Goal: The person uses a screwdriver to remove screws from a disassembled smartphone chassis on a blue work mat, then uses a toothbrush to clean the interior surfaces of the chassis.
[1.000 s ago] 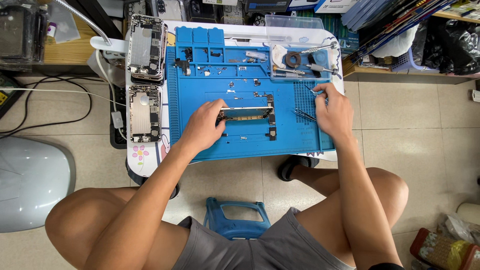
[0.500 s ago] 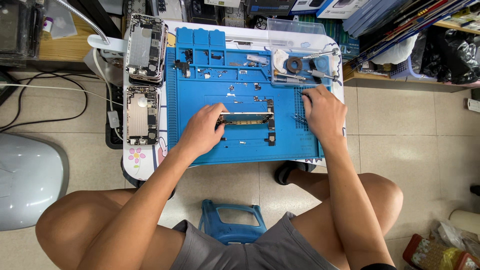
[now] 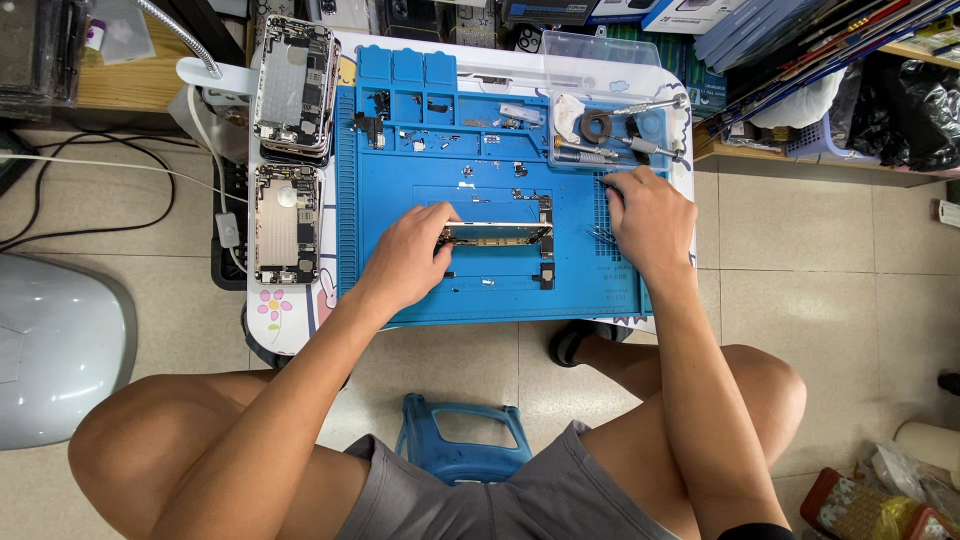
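An opened phone body [image 3: 500,234] stands on its long edge in the middle of the blue repair mat [image 3: 420,190]. My left hand [image 3: 405,255] grips its left end and holds it up. My right hand [image 3: 648,215] rests at the mat's right edge, fingers curled over thin metal tweezers [image 3: 603,236] lying there; whether it holds them I cannot tell. Small screws and phone parts [image 3: 468,172] lie scattered on the mat above the phone.
A clear tray [image 3: 570,50] at the back right holds a tape roll [image 3: 598,126] and screwdrivers [image 3: 650,148]. Two stripped phone housings [image 3: 292,80] [image 3: 286,222] lie left of the mat. A blue stool [image 3: 460,440] is under me. Cables cross the floor at left.
My right hand has drawn back from the mat's right side toward the tray edge and settled over the tweezers. My left hand has kept the phone body upright.
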